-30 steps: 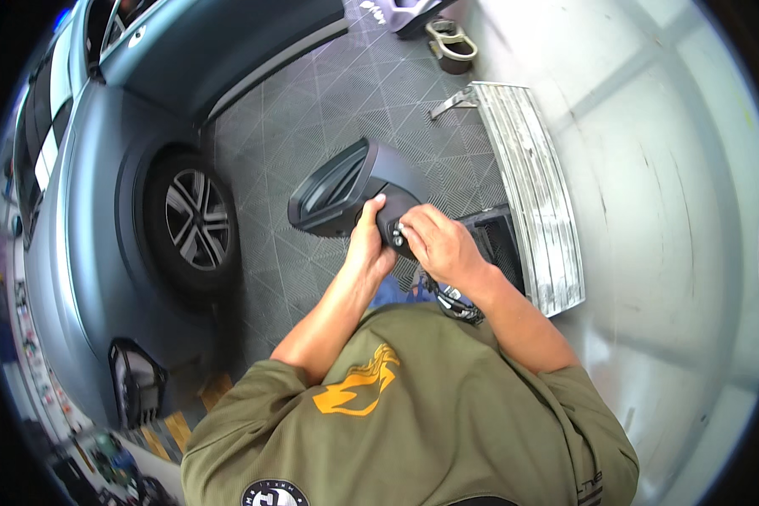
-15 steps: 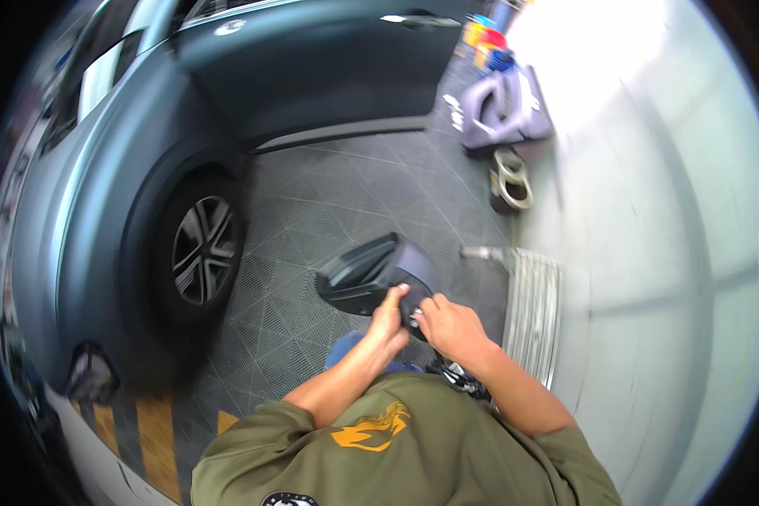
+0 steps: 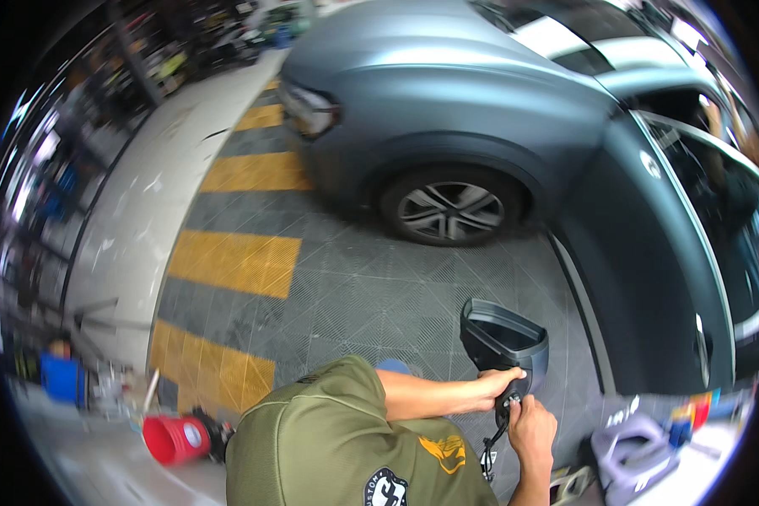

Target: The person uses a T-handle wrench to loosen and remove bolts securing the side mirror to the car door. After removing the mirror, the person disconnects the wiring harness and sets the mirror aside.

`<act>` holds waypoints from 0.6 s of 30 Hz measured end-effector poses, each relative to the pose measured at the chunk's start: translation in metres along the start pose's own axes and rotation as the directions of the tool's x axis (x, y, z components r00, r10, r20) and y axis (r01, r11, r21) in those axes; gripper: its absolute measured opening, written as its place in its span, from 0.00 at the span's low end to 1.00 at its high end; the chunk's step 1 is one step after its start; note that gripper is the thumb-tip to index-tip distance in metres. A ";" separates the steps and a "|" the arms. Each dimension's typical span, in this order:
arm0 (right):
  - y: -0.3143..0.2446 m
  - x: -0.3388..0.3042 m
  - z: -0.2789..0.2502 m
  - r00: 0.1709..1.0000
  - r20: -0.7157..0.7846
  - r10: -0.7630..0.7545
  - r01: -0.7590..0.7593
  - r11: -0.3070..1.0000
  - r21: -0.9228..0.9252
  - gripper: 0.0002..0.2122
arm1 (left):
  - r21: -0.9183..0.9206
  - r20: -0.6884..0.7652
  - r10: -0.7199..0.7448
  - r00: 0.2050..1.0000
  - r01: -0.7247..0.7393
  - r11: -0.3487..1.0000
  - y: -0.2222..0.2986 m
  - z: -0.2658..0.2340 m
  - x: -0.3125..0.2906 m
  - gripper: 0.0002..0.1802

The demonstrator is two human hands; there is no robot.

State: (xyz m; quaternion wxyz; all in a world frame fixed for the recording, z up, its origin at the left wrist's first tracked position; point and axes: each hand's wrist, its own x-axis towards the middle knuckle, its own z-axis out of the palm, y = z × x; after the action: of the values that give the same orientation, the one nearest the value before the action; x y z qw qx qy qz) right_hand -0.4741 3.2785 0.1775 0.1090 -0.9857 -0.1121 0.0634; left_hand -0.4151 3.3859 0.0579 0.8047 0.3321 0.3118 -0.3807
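A dark grey car side mirror (image 3: 535,352) is in front of my body, its hollow-looking open face turned up and away. My left hand (image 3: 499,386) grips the narrow mounting base of the mirror, with the thumb along its top. Against the lower end of that base, my right hand (image 3: 531,428) has its fingers bent and pressed together. What they pinch is too small to make out. A black cable (image 3: 492,440) hangs from the base beside the right hand.
A matte blue-grey car (image 3: 447,97) stands ahead, its front wheel (image 3: 451,211) near and its door (image 3: 649,261) swung open at right. Yellow-striped floor tiles (image 3: 240,257) lie left. A red bucket (image 3: 173,440) stands lower left; a greyish-purple container (image 3: 628,460) sits lower right.
My view and body have turned left, so the car's front now shows and the door is at right. The side mirror stays held in both hands, now tilted more upright.
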 end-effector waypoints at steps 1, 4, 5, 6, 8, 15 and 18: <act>0.008 0.001 0.000 0.997 0.036 -0.072 0.072 0.997 -0.012 0.08 | -0.052 -0.026 0.062 0.998 -0.063 0.997 -0.005 0.001 -0.006 0.16; 0.017 0.009 -0.002 0.932 -0.099 -0.348 0.357 0.928 0.106 0.06 | -0.294 -0.050 0.172 0.984 -0.179 0.939 -0.019 -0.003 -0.003 0.15; 0.021 0.009 -0.001 0.897 -0.156 -0.415 0.437 0.886 0.154 0.06 | -0.338 -0.060 0.199 0.978 -0.207 0.918 -0.022 -0.004 -0.008 0.14; 0.028 0.012 0.006 0.872 -0.123 -0.474 0.488 0.861 0.142 0.05 | -0.381 -0.071 0.224 0.972 -0.234 0.895 -0.025 -0.008 -0.014 0.14; 0.034 0.017 0.016 0.819 -0.036 -0.573 0.573 0.811 0.119 0.08 | -0.451 -0.137 0.247 0.959 -0.283 0.846 -0.030 -0.014 -0.030 0.13; -0.005 0.022 0.034 0.659 -0.144 -0.739 0.747 0.620 0.239 0.03 | -0.597 -0.204 0.379 0.903 -0.421 0.683 -0.047 -0.065 -0.046 0.14; -0.027 0.031 0.038 0.631 -0.128 -0.765 0.766 0.589 0.257 0.04 | -0.633 -0.184 0.445 0.877 -0.452 0.629 -0.040 -0.088 -0.054 0.15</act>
State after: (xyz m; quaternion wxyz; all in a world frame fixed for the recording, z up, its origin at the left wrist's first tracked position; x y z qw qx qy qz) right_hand -0.4554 3.3194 0.1441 0.2676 -0.8148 -0.5138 0.0238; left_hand -0.4971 3.4560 0.0355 0.9361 0.0959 0.3369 -0.0324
